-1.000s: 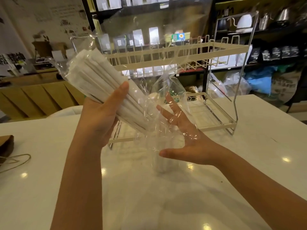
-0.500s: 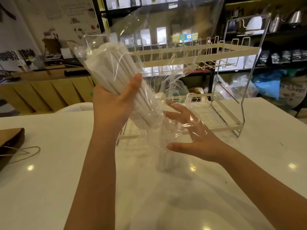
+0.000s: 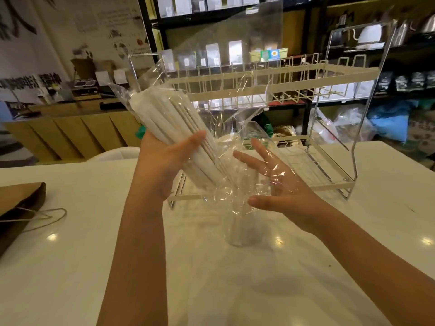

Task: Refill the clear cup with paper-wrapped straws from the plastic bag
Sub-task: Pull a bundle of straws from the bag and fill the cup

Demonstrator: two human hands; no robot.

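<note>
Here, a wide glossy white tabletop [image 3: 70, 267] fills the lower part of the view, with small bright lamp reflections on it. On its far side stands a cream-coloured two-level wire rack with a chrome frame [image 3: 294, 74]. At the left edge of the tabletop lies a brown paper bag with a thin string handle [image 3: 18, 208], well apart from the hands. In the middle, a large crumpled clear plastic bag [image 3: 223, 67] is held up above the tabletop; its loose upper part rises in front of the rack. Inside it is a thick bundle of white paper-wrapped straws [image 3: 174, 132], tilted, with the upper ends toward the left and the lower ends pointing down toward the centre. The left hand [image 3: 162, 165] holds this bundle from below through the plastic, the thumb pressed across the front, so its fingers are clamped on the bag with the straws. The right hand [image 3: 280, 191] is just beside the lower end of the bundle, palm turned to the left, with its fingers [image 3: 256, 151] spread apart and gripping nothing; loose film of the bag lies over them. Under the lower end of the bag stands the small clear plastic cup [image 3: 240, 229], upright on the tabletop between the two forearms; through the film I cannot tell what it contains.
</note>
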